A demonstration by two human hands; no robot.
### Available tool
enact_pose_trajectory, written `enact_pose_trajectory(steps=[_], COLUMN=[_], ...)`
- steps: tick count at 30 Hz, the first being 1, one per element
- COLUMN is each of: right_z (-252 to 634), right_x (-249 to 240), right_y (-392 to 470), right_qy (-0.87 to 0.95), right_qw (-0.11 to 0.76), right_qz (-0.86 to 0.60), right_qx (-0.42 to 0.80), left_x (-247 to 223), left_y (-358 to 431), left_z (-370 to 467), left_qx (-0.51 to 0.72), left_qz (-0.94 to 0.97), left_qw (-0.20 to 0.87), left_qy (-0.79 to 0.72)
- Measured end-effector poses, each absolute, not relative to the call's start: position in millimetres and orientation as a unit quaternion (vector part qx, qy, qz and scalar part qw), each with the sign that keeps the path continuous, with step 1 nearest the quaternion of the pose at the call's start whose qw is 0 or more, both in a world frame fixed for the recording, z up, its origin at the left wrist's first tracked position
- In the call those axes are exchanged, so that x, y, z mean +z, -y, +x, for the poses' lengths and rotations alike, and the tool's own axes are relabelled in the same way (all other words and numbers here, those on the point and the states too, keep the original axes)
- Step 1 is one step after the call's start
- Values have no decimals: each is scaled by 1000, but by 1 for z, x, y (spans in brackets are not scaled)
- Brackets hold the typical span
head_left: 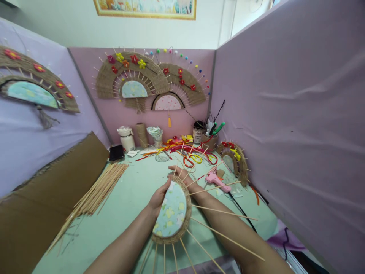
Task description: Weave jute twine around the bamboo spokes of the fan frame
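A half-round fan frame point(171, 209) is held tilted over the table, its straight edge facing left. Pale blue floral cloth covers its middle, twine wraps its curved rim, and thin wooden sticks point(225, 212) radiate from it. My left hand point(160, 196) is closed on the straight edge near the upper end, thumb on the front. Just beyond that upper end is my right hand point(185, 179), partly behind the sticks and rim. Its visible fingers stretch out to the left; whether they touch the frame is hard to make out.
Loose sticks point(98, 190) lie at left beside a cardboard sheet point(57, 198). A pink glue gun point(216, 180) with a black cord and a small fan point(235, 163) are at right. Behind are scissors point(192, 160), coloured stems point(182, 148), a twine roll point(141, 135) and a white bottle point(126, 137).
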State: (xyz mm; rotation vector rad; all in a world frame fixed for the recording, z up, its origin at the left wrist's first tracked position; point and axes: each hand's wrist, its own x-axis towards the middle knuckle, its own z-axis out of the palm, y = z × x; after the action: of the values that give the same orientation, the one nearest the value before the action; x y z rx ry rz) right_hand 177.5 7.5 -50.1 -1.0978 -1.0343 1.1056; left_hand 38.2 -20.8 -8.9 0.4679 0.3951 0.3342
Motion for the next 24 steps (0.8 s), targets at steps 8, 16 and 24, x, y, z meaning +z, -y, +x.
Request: enact_pose_trajectory(steps=[8,16,24], right_z=[205,247,254], right_x=[-42,-34,-27], right_y=[-25,-28,-26], right_qy=[378,293,302], right_qw=[702,760,783], right_qz=[-457,-429,-397], right_qx=[394,389,373], left_x=[-10,-24,-29], left_y=[21,16,15], left_z=[42,44,45], left_qx=[246,234,216], left_qz=[253,322,356], left_qw=[909,893,885], left_qy=[-223,-212,-211])
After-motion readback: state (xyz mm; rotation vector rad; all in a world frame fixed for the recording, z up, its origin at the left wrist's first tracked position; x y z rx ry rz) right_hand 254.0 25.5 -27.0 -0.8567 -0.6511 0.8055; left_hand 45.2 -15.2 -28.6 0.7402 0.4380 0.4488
